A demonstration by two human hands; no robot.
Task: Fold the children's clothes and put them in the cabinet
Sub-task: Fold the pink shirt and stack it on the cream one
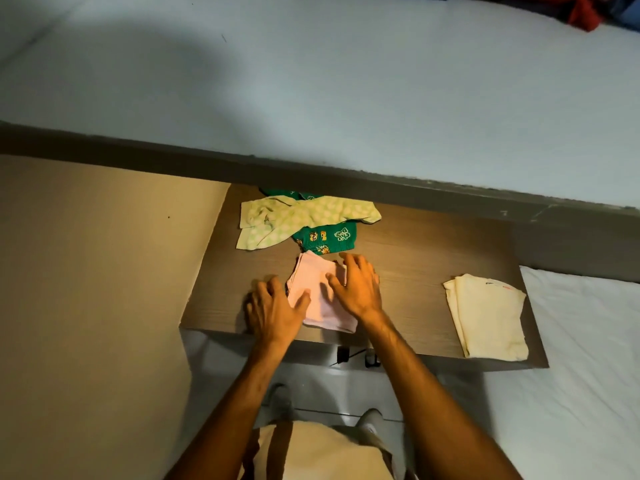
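Observation:
A small pink garment point(316, 285) lies folded on the wooden tabletop point(422, 258), near its front edge. My left hand point(275, 308) rests flat on the garment's left side, fingers spread. Flat on its right side lies my right hand point(356, 284), fingers also spread. Neither hand grips the cloth. Behind the pink piece a light green patterned garment point(298, 218) lies crumpled over a dark green printed garment point(327, 239). At the table's right end sits a folded cream garment point(488, 318).
A tan cabinet side point(97, 271) stands to the left of the table. A white bed point(588, 375) is at the right. A dark ledge point(346, 174) and pale wall run behind the table. Red and blue cloth point(588, 12) shows at the top right.

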